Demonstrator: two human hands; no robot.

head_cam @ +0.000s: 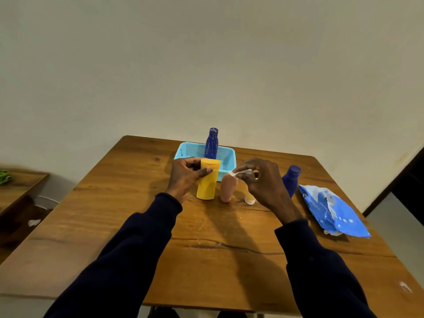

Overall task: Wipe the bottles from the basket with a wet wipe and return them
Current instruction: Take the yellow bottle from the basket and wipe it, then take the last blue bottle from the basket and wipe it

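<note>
Currently: yellow plastic squeeze bottle (207, 185) is upright, long axis vertical with a slight lean, wide flat end up, rounded end down at the wooden counter (206, 249). It sits just near of the basket. Plain matte yellow, no readable label. Left hand (185, 177) grips its upper part, fingers (191, 161) curled round the back, thumb across the front.

Pink rounded plastic bottle (227, 190) stands upright just right of the yellow one, narrow gap between them. Right hand (263, 182) pinches a scrunched white wet wipe (241, 172) between thumb and fingertips; the wipe's left end seems to touch the pink bottle's top.

Light-blue perforated plastic basket (227, 160), far middle of the counter, holds one tall dark-blue bottle (211, 144), upright, cap up. Second dark-blue bottle (291, 180) stands on the counter right of the right hand, partly hidden by it. Small pale item (249, 199) near the pink bottle's base, can't tell what. Blue wet-wipe pack (332, 210) lies flat at right.
</note>
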